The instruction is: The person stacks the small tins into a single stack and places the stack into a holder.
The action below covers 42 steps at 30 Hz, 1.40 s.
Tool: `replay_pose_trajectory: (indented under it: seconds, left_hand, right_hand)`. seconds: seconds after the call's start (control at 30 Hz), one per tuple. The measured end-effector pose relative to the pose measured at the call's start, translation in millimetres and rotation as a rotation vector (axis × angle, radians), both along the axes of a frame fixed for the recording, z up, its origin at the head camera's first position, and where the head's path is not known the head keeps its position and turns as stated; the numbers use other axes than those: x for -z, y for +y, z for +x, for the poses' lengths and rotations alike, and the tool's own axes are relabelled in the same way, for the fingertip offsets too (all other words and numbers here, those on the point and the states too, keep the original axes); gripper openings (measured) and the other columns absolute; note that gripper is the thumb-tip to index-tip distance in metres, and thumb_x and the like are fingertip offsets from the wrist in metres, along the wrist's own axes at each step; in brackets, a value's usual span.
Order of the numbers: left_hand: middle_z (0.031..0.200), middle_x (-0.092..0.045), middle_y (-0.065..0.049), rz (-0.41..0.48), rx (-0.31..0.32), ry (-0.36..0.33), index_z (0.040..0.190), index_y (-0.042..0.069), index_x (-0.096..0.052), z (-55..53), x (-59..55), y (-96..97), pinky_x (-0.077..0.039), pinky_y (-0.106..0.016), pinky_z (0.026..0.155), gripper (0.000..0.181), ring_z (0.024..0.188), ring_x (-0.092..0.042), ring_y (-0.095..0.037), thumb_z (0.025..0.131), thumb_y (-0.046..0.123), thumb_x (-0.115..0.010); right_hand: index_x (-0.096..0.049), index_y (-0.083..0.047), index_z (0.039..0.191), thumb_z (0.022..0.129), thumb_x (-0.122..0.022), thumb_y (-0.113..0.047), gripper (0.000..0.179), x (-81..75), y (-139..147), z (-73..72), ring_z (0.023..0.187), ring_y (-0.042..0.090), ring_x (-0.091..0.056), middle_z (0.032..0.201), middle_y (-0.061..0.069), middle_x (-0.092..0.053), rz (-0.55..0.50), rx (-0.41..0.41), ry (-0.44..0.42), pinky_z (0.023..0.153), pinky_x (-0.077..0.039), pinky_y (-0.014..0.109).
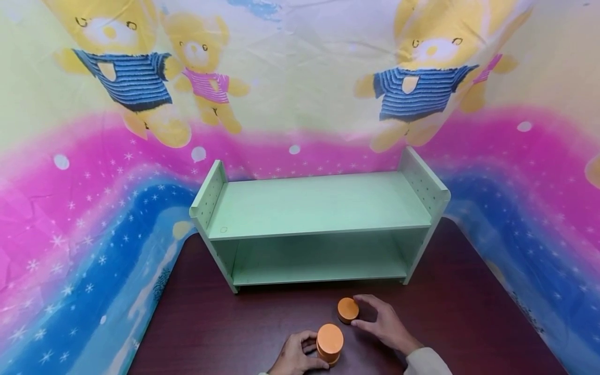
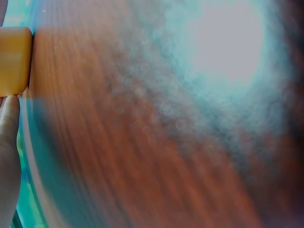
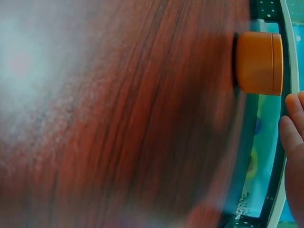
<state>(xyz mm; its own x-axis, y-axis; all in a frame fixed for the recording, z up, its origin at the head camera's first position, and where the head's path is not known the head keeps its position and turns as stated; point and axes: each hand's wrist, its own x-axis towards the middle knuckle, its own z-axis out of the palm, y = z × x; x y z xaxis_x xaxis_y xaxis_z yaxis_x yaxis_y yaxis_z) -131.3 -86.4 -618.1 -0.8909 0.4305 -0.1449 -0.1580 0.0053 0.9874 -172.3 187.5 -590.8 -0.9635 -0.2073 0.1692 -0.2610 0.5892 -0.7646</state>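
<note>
Orange plastic, by its look, forms two round jars on the dark reddish bench (image 1: 187,323), both lying between the hands. The near jar (image 1: 330,338) is immediately to the right of the left hand (image 1: 294,355), whose thumb curls around its front and whose fingers curl behind it, so that this hand grips it. The far jar (image 1: 348,310) lies to the left of the right hand (image 1: 388,324) and ahead and slightly right of the near jar. The right hand is the nearer to it: thumb and forefinger are spread apart toward its right side, and the right wrist view shows a gap between fingertips and jar. Both jars have their round tops uppermost, axes vertical. The far jar is squat, wider than tall, smooth and plain, with a fine seam below a flat lid (image 3: 278,64). The near jar appears taller, with a ring below its top; whether it is one piece or a stack cannot be told. The left wrist view crops it at the edge. Behind, a pale green shelf (image 1: 319,205) stands well apart from the near jar, before a cloth (image 1: 262,151) printed with bears.
</note>
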Motion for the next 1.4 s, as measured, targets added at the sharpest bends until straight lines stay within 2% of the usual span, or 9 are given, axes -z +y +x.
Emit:
replay_pose_trajectory:
  seconds: [0.2, 0.47, 0.87, 1.07, 1.4]
  left_hand:
    - [0.113, -0.069, -0.015, -0.005, 0.002, 0.025, 0.112, -0.003, -0.068, -0.3, 1.0, -0.5, -0.058, -0.029, 0.087, 0.049, 0.107, -0.068, -0.03, 0.07, 0.007, -0.091]
    - [0.114, -0.07, -0.014, -0.033, -0.014, -0.02, 0.111, -0.002, -0.068, 0.0, -1.6, -0.1, -0.059, -0.031, 0.086, 0.048, 0.107, -0.068, -0.03, 0.07, 0.009, -0.091]
    - [0.114, -0.07, -0.014, -0.033, -0.017, -0.034, 0.111, -0.001, -0.069, 0.1, -1.8, 0.5, -0.059, -0.032, 0.086, 0.048, 0.108, -0.067, -0.031, 0.07, 0.01, -0.091]
    - [0.114, -0.07, -0.014, -0.029, -0.022, -0.044, 0.111, -0.002, -0.069, -0.4, -1.4, 1.0, -0.059, -0.033, 0.086, 0.048, 0.107, -0.068, -0.031, 0.07, 0.009, -0.091]
    - [0.113, -0.07, -0.014, -0.016, 0.006, -0.016, 0.114, -0.002, -0.068, 0.0, -0.3, -0.7, -0.058, -0.033, 0.088, 0.048, 0.108, -0.068, -0.031, 0.072, 0.007, -0.09]
  right_hand:
    - [-0.066, -0.008, 0.127, 0.076, -0.089, -0.024, 0.059, 3.1, -1.9, -2.6, 0.113, 0.023, -0.063, 0.12, -0.002, -0.068, 0.011, 0.005, 0.003, 0.097, -0.052, 0.049]
    - [-0.066, -0.009, 0.126, 0.075, -0.09, -0.026, 0.059, 8.6, -1.2, -6.8, 0.113, 0.024, -0.063, 0.12, -0.003, -0.068, 0.018, 0.014, 0.011, 0.097, -0.051, 0.05]
    - [-0.065, -0.007, 0.128, 0.075, -0.09, -0.031, 0.064, 13.1, -2.0, -11.1, 0.117, 0.028, -0.061, 0.122, 0.0, -0.066, -0.003, -0.001, -0.05, 0.099, -0.048, 0.054]
    - [-0.065, -0.007, 0.128, 0.074, -0.09, -0.034, 0.066, 13.5, -4.0, -12.0, 0.117, 0.029, -0.061, 0.123, 0.001, -0.066, 0.004, 0.002, -0.052, 0.099, -0.049, 0.055]
    - [-0.064, -0.006, 0.129, 0.073, -0.091, -0.028, 0.065, 16.8, -5.9, -14.1, 0.118, 0.031, -0.06, 0.124, 0.004, -0.066, -0.01, -0.007, -0.094, 0.1, -0.048, 0.053]
